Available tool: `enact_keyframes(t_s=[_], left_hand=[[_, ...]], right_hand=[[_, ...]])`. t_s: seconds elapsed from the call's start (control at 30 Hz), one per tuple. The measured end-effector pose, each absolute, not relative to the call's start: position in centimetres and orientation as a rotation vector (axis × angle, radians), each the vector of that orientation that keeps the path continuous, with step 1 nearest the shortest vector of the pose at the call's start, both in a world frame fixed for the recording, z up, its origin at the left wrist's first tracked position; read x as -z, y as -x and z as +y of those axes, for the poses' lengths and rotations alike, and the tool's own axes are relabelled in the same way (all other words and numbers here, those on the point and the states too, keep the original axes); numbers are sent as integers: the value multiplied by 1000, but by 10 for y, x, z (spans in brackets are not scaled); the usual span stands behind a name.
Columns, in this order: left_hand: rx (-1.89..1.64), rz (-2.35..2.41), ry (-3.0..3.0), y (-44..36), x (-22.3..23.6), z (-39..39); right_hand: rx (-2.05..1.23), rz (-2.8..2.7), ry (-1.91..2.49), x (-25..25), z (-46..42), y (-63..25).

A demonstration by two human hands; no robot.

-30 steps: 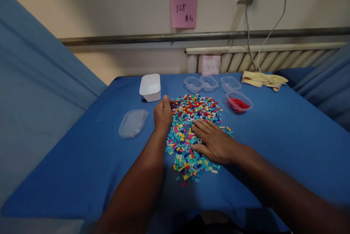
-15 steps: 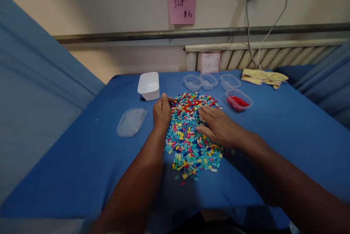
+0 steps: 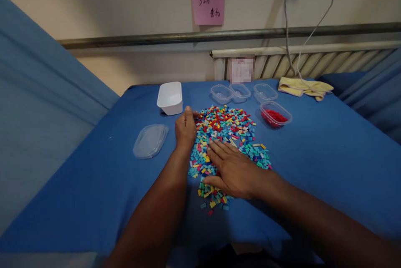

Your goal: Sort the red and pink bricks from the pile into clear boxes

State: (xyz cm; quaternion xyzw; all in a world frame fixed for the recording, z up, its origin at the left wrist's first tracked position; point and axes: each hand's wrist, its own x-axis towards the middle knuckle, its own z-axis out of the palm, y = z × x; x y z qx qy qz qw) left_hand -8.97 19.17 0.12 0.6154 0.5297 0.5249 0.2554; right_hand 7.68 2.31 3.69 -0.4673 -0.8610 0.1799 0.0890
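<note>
Small building bricks (image 3: pixel 224 124) in teal, red, yellow, pink and blue lie in a loose, spread pile on the blue cloth. Against the pile's left edge my left hand (image 3: pixel 186 129) rests on its side, thumb up, its fingers extended toward the bricks and partly hidden. It appears open and grips nothing I can see. My right hand (image 3: pixel 233 170) lies flat and open over the lower middle of the pile, fingers stretched to the upper left, hiding the bricks beneath. Right of the pile stands a clear tub (image 3: pixel 275 114) holding red bricks.
A white container (image 3: pixel 170 99) stands at the back left, with clear lids (image 3: pixel 151 141) nearer me. Behind the pile are three clear tubs, the rightmost tub (image 3: pixel 265 92) near a yellow cloth (image 3: pixel 303 87). A radiator (image 3: pixel 269 63) runs along the wall.
My right hand has moved toward me and to the left across the bricks, uncovering some at the pile's right side. My left hand has stayed in place.
</note>
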Motion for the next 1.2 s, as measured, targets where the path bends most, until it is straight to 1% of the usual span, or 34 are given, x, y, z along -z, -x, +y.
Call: enact_keyframes(t_s=[0.1,0.13,0.27,0.33,0.43,0.5,0.77,0.9,1.03,1.2], left_hand=[[-1447,1415,-1677,91,-1,191],[-1448,1414,-1677,91,-1,191],[-1435,1428,-1666,90,0,192],[-1435,1420,-1661,89,-1,193],[-1444,1401,-1654,89,-2,193],[-1447,1399,-1656,88,-3,194],[-1447,1398,-1677,88,-4,193],[-1444,1409,-1690,88,-3,193],[-1454,1392,-1704,88,-2,193],[-1461,1392,-1689,88,-1,193]], right_hand=[[-495,-2600,1226,-51,41,-105],[-448,-2572,1236,-54,50,-119],[-227,-2312,1608,-46,87,-177],[-196,-2179,1585,-30,99,-192],[-222,-2189,1400,-6,105,-194],[-201,-2224,1383,1,104,-190],[-150,-2158,1750,-5,90,-216],[-105,-2092,1682,-5,87,-214],[-209,-2173,1478,-3,91,-203],[-225,-2144,1674,-5,89,-208]])
